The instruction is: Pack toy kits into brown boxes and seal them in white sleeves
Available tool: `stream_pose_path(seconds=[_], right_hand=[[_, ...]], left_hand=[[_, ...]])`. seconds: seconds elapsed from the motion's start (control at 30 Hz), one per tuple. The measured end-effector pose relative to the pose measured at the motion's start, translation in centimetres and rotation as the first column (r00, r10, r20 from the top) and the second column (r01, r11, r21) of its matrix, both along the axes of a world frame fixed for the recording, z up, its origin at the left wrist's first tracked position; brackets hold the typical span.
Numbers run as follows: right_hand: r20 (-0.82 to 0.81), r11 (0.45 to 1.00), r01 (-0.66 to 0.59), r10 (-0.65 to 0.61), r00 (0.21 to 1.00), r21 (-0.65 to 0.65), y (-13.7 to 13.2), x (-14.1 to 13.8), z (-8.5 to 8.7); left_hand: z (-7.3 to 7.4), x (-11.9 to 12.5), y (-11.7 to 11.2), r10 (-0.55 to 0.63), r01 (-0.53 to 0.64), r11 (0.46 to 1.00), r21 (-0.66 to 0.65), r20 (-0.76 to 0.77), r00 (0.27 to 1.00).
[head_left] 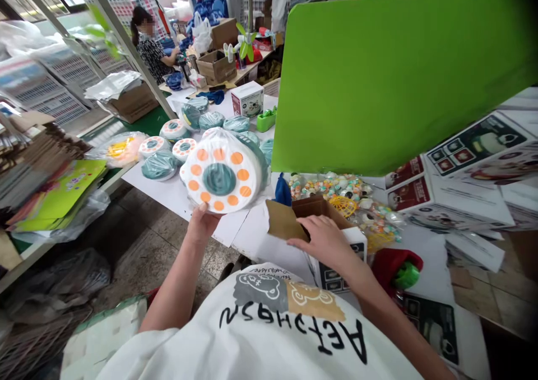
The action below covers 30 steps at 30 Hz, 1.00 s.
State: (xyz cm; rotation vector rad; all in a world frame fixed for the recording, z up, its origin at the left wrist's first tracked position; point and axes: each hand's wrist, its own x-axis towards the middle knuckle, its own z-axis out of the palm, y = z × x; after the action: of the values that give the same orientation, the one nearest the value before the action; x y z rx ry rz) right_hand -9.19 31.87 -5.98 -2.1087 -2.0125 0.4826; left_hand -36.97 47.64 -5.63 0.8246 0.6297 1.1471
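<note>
Left hand [204,223] holds disc [219,179] in clear bag [221,137]; right hand [327,239] touches open box [282,221]

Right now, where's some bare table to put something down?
White tabletop shows between the left hand and the open box, and between the red cloth and the boxes on the right. It's crowded behind the wrapped disc, among teal bundles.
</note>
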Motion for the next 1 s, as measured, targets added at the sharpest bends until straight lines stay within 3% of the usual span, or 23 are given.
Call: stream_pose_path(seconds=[0.07,0.13,0.3,0.4,0.47,0.5,0.57,0.67,0.7,0.73,0.83,0.87,0.93,1.0], right_hand=[[0.151,0.981,-0.081,0.109,0.983,-0.178,-0.9,-0.5,1.1],[0.241,0.964,-0.084,0.147,0.959,-0.253,-1.2,-0.6,1.9],[0.398,0.958,0.189,-0.091,0.913,-0.217,1.1,-0.2,2.6],[0.229,0.935,0.249,-0.192,0.954,-0.253,3.3,-0.3,2.2],[-0.055,0.932,0.204,-0.230,0.972,-0.299,4.4,-0.6,1.2],[-0.217,0.925,0.195,-0.274,0.937,-0.326,4.7,-0.8,0.4],[-0.512,0.883,0.222,-0.428,0.745,-0.414,4.8,-1.2,-1.5],[-0.750,0.826,0.224,-0.563,0.347,-0.517,4.2,-1.8,-4.6],[-0.780,0.830,0.220,-0.557,0.285,-0.513,3.8,-1.9,-5.6],[-0.797,0.843,0.227,-0.536,0.276,-0.488,3.3,-2.0,-6.3],[-0.835,0.898,0.217,-0.436,0.336,-0.383,1.2,-1.8,-7.4],[-0.872,0.925,0.171,-0.376,0.313,-0.338,0.4,-1.6,-7.3],[-0.963,0.972,0.084,-0.229,0.140,-0.219,-1.0,-1.4,-6.4],[-0.993,0.987,0.120,-0.098,-0.065,-0.105,-2.1,-1.3,-5.3]], left_hand=[[-0.6,0.1,-0.5,-0.005,0.006,0.999,-0.039,0.009,1.000],[-0.8,0.2,-0.7,-0.005,0.006,0.999,-0.053,0.033,0.999],[0.7,0.0,-0.2,0.028,-0.026,0.999,-0.027,0.066,0.997],[1.4,-0.2,0.1,0.022,-0.021,1.000,-0.014,0.037,0.999],[1.5,-0.2,0.1,0.001,-0.001,1.000,-0.005,-0.004,1.000],[1.4,-0.1,0.0,-0.013,0.013,1.000,0.001,-0.028,1.000],[1.2,0.2,-0.1,-0.044,0.045,0.999,0.021,-0.071,0.997],[0.9,1.1,-0.3,-0.102,0.105,0.994,0.035,-0.090,0.991],[0.8,1.5,-0.5,-0.132,0.134,0.990,0.029,-0.085,0.988],[0.6,1.9,-0.6,-0.166,0.168,0.986,0.018,-0.078,0.983],[-0.1,3.3,-1.6,-0.295,0.292,0.955,-0.046,-0.061,0.954],[-0.6,3.8,-2.1,-0.341,0.336,0.939,-0.074,-0.060,0.938],[-1.5,4.9,-3.2,-0.429,0.419,0.900,-0.119,-0.074,0.900],[-2.4,6.1,-4.4,-0.491,0.478,0.870,-0.120,-0.120,0.863]])
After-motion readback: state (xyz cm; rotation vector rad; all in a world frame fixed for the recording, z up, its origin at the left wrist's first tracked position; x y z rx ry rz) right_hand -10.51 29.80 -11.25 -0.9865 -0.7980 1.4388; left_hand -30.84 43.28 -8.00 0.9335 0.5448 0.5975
